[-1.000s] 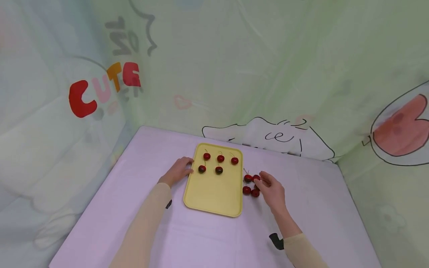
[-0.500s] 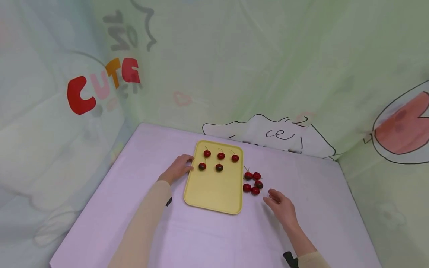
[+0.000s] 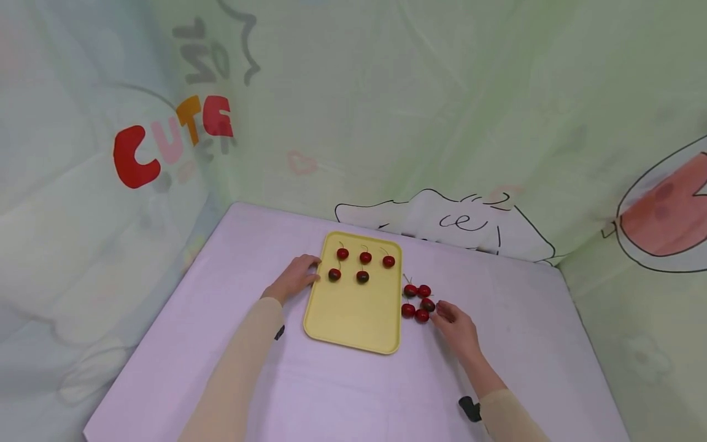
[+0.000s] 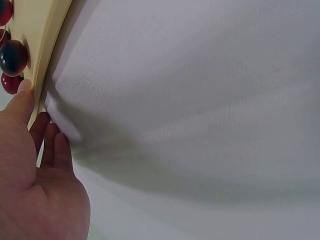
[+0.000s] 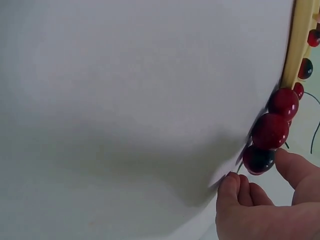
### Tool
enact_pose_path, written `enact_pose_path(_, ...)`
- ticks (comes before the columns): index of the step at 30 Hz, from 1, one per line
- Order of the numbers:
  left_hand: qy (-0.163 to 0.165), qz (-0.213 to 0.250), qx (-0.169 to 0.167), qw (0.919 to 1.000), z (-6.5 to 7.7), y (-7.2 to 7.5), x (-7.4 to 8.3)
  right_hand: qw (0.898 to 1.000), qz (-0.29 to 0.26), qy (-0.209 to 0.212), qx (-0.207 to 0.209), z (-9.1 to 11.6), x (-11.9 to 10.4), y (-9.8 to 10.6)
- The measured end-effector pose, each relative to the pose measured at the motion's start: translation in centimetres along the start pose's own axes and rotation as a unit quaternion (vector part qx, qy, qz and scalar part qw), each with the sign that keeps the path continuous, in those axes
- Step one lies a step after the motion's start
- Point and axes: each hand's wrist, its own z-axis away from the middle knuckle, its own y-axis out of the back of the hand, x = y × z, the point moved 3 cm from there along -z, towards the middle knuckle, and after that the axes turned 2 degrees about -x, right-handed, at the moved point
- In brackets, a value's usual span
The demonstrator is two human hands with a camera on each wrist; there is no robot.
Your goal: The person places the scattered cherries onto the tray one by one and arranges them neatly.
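A yellow tray lies on the table with several red cherries on it, three in the far row and two in the row below. My left hand touches the tray's left edge; in the left wrist view the thumb rests at the rim and the other fingers bend beside it. Right of the tray lies a small cluster of cherries. At its right side is my right hand, thumb and fingers spread about a dark cherry, with the thumb tip right at its surface.
A pale lilac cloth covers the table. Printed fabric walls rise behind it and on both sides. A dark band shows beside the right sleeve.
My right hand drew back from the cherry cluster toward the lower right, then came in again at the cluster's right side. The left hand stayed at the tray edge.
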Motion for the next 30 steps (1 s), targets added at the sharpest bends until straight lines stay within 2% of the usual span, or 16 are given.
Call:
enact_pose_path(11, -0.001, 0.005, 0.001, 1.0, 0.1, 0.1, 0.3, 1.0, -0.005, 0.0, 0.002, -2.3, -0.4, -0.8)
enact_pose_path(19, -0.003, 0.005, 0.003, 1.0, 0.1, -0.1, 0.1, 1.0, 0.003, -0.007, 0.003, -2.1, -0.8, -0.9)
enact_pose_path(22, 0.0, 0.008, 0.004, 1.0, 0.1, -0.1, 0.0, 1.0, 0.015, 0.002, 0.017, -2.8, 0.2, -0.9)
enact_pose_path(24, 0.004, 0.011, 0.004, 0.9999, 0.1, -0.1, 0.0, 0.999, 0.015, 0.009, 0.029, -4.2, 2.1, -1.2)
enact_pose_path(26, 0.007, 0.013, 0.004, 0.9999, 0.1, 0.0, 0.1, 0.998, 0.027, 0.037, 0.042, -5.5, 3.8, -1.4)
enact_pose_path(28, 0.006, 0.011, 0.004, 0.9999, 0.2, 0.0, 0.2, 0.999, 0.007, 0.036, 0.033, -4.8, 2.5, -1.0)
enact_pose_path(29, 0.005, 0.011, 0.005, 0.9999, 0.2, 0.1, 0.3, 0.998, 0.012, 0.044, 0.043, -4.8, 2.4, -1.0)
enact_pose_path(30, 0.003, 0.009, 0.005, 0.9999, 0.2, 0.1, 0.3, 0.998, 0.008, 0.048, 0.04, -4.0, 1.0, -0.7)
